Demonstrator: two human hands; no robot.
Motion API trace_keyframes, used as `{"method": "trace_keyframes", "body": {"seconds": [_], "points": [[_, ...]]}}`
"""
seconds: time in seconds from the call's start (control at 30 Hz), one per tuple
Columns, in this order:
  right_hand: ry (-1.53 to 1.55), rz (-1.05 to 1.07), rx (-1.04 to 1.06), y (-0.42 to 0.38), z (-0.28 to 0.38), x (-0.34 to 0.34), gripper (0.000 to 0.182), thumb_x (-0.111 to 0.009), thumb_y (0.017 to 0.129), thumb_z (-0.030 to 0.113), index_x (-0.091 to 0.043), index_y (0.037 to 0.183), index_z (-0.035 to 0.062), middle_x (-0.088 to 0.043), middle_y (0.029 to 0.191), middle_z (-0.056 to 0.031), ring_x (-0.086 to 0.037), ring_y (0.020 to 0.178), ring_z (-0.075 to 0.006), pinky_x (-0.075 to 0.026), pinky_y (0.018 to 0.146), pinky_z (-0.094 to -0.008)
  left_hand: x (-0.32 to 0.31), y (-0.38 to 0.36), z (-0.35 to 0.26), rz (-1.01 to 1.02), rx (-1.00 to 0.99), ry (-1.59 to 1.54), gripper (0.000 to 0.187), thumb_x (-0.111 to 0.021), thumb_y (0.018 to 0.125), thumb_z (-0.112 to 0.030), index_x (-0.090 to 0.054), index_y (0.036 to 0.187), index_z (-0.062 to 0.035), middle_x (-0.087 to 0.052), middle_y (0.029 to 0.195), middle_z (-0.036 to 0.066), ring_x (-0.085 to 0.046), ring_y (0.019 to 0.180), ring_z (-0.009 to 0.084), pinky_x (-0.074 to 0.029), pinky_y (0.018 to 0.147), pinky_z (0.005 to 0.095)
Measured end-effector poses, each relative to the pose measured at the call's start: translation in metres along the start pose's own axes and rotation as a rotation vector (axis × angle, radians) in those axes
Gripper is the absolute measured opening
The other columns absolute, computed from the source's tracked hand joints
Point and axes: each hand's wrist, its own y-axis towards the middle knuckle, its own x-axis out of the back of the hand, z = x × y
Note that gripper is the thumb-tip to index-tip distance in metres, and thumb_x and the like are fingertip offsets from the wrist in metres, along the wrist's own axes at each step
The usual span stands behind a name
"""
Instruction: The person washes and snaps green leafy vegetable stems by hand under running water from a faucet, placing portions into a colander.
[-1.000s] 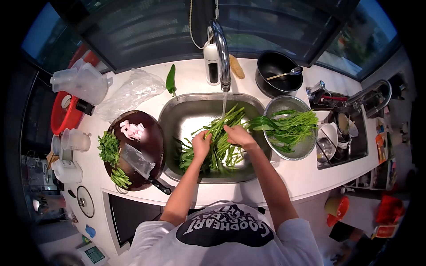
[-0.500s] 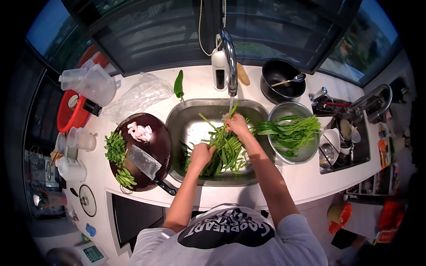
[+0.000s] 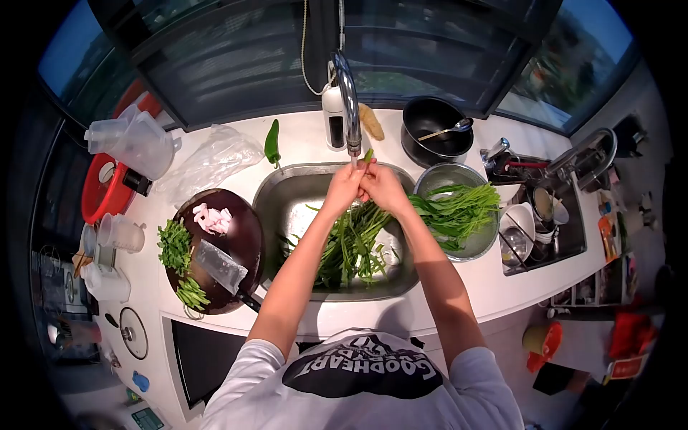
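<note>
Both hands meet under the spout of the metal faucet [image 3: 347, 100], over the back of the steel sink [image 3: 272, 208]. My left hand [image 3: 345, 188] has its fingers closed round the top of a bunch of green stems. Right beside it, my right hand [image 3: 381, 186] is closed on the same stems, and a short green tip pokes up between the hands. The long leafy greens [image 3: 358, 244] hang below the hands into the sink. To the right, a metal colander [image 3: 487, 240] holds more greens [image 3: 459, 215], its rim close to my right forearm.
A round dark board [image 3: 247, 215] at left bears a cleaver [image 3: 221, 265], pink-white pieces [image 3: 212, 219] and chopped greens [image 3: 174, 245]. Behind the sink are a green pepper [image 3: 272, 143], a white bottle [image 3: 335, 118] and a black pot [image 3: 423, 147]. A dish rack [image 3: 573, 244] stands at right.
My left hand has moved up and right from the sink's middle to join my right hand under the faucet. The bunch's upper end is now between both hands. The view has shifted slightly.
</note>
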Motion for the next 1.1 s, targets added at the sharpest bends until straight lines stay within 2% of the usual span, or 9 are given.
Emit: {"method": "trace_keyframes", "body": {"seconds": [0.07, 0.17, 0.33, 0.43, 0.47, 0.6, 0.73, 0.87, 1.1], "points": [[0.045, -0.155, 0.004, -0.004, 0.001, 0.006, 0.015, -0.053, 0.090, 0.011, -0.055, 0.089, -0.0037, -0.060, 0.068, -0.0070, -0.058, 0.056, -0.0115, -0.048, 0.051, -0.0230, -0.006, -0.002, 0.014, -0.010, 0.022, -0.151, 0.032, -0.042, 0.097, -0.031, -0.057, 0.100, -0.0029, -0.047, 0.061, 0.000, -0.048, 0.055, 0.0098, -0.038, 0.047, 0.0229], [-0.011, -0.288, 0.018, 0.003, 0.009, 0.020, 0.016, -0.052, 0.091, 0.013, -0.055, 0.094, -0.0031, -0.060, 0.069, -0.0076, -0.059, 0.057, -0.0109, -0.047, 0.050, -0.0223, 0.007, -0.023, 0.049, -0.068, -0.120, 0.406, 0.029, -0.041, 0.098, -0.029, -0.053, 0.097, -0.0026, -0.045, 0.060, 0.001, -0.047, 0.056, 0.0088, -0.037, 0.051, 0.0241], [-0.110, -0.414, 0.113, 0.001, 0.044, 0.034, 0.018, -0.052, 0.091, 0.014, -0.055, 0.089, -0.0042, -0.062, 0.065, -0.0091, -0.060, 0.052, -0.0125, -0.048, 0.049, -0.0250, 0.021, -0.050, 0.079, -0.128, -0.029, 0.618, 0.029, -0.037, 0.098, -0.029, -0.050, 0.101, -0.0028, -0.063, 0.090, 0.018, -0.058, 0.083, 0.0371, -0.044, 0.069, 0.0373], [-0.182, -0.450, 0.123, -0.007, 0.065, 0.038, 0.020, -0.051, 0.092, 0.015, -0.053, 0.088, -0.0050, -0.062, 0.066, -0.0098, -0.061, 0.055, -0.0132, -0.049, 0.051, -0.0259, 0.044, -0.063, 0.113, -0.144, -0.018, 0.702, 0.030, -0.039, 0.098, -0.029, -0.053, 0.102, -0.0033, -0.047, 0.064, 0.004, -0.044, 0.055, 0.0133, -0.038, 0.054, 0.0303], [-0.190, -0.442, 0.122, -0.005, 0.062, 0.039, 0.020, -0.051, 0.092, 0.015, -0.053, 0.088, -0.0050, -0.062, 0.066, -0.0102, -0.061, 0.055, -0.0134, -0.049, 0.050, -0.0261, 0.053, -0.067, 0.124, -0.119, 0.012, 0.663, 0.031, -0.043, 0.095, -0.031, -0.054, 0.105, -0.0032, -0.056, 0.072, 0.011, -0.055, 0.066, 0.0213, -0.043, 0.062, 0.0337], [-0.206, -0.502, 0.150, -0.009, 0.060, 0.038, 0.020, -0.051, 0.091, 0.014, -0.051, 0.086, -0.0054, -0.063, 0.066, -0.0130, -0.064, 0.055, -0.0161, -0.051, 0.049, -0.0268, 0.062, -0.080, 0.121, -0.130, 0.161, 1.232, 0.038, -0.057, 0.084, -0.019, -0.052, 0.120, -0.0076, -0.056, 0.109, 0.018, -0.052, 0.105, 0.0360, -0.042, 0.089, 0.0382], [-0.190, -0.527, 0.170, -0.006, 0.055, 0.036, 0.021, -0.052, 0.090, 0.013, -0.049, 0.083, -0.0058, -0.063, 0.067, -0.0153, -0.066, 0.057, -0.0187, -0.052, 0.049, -0.0278, 0.048, -0.067, 0.082, -0.391, -0.337, 0.827, 0.022, -0.056, 0.082, -0.006, -0.061, 0.103, -0.0023, -0.060, 0.098, 0.016, -0.059, 0.094, 0.0278, -0.045, 0.083, 0.0346], [-0.210, -0.543, 0.104, -0.005, 0.049, 0.031, 0.024, -0.052, 0.091, 0.013, -0.049, 0.078, -0.0066, -0.062, 0.064, -0.0134, -0.066, 0.058, -0.0184, -0.053, 0.049, -0.0273, 0.005, -0.052, 0.044, -0.393, -0.362, 0.596, 0.017, -0.064, 0.080, -0.012, -0.064, 0.092, -0.0004, -0.064, 0.082, 0.012, -0.063, 0.071, 0.0203, -0.049, 0.068, 0.0291], [-0.155, -0.586, 0.095, -0.012, 0.035, 0.031, 0.024, -0.052, 0.090, 0.013, -0.051, 0.081, -0.0084, -0.063, 0.064, -0.0163, -0.066, 0.056, -0.0210, -0.052, 0.048, -0.0290, 0.000, -0.043, 0.052, -0.473, -0.366, 0.741, 0.014, -0.063, 0.078, -0.010, -0.064, 0.088, -0.0006, -0.063, 0.073, 0.013, -0.062, 0.064, 0.0234, -0.049, 0.061, 0.0323]]}}
